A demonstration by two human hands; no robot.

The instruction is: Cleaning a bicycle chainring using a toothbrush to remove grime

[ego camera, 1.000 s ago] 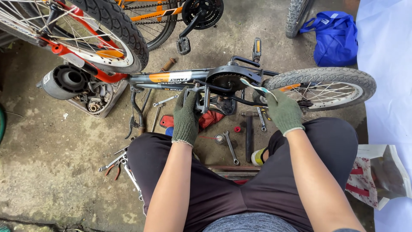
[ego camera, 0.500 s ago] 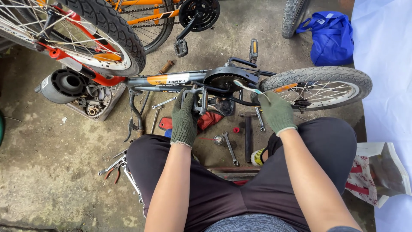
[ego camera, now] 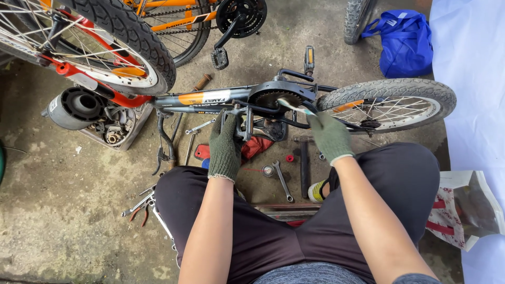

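Dark trousers (ego camera: 294,236) covered the person's spread knees at the bottom of the head view; between them, on the concrete floor (ego camera: 58,210), lay a spanner (ego camera: 282,180) and a small round part (ego camera: 268,170), with pliers (ego camera: 138,206) near the left knee; the left hand (ego camera: 225,147), in a green knit glove, was closed around the pedal (ego camera: 244,122) of a small bicycle (ego camera: 273,102) lying on its side; the right hand (ego camera: 329,135), gloved alike, was clamped on a thin brush-like tool (ego camera: 292,105) whose tip touched the chainring (ego camera: 273,97); the rear wheel (ego camera: 392,104) stretched off to the right; a grey tub (ego camera: 73,108) sat left; beyond stood a red-framed wheel (ego camera: 100,42), an orange bicycle (ego camera: 189,21) and a blue bag (ego camera: 405,42)
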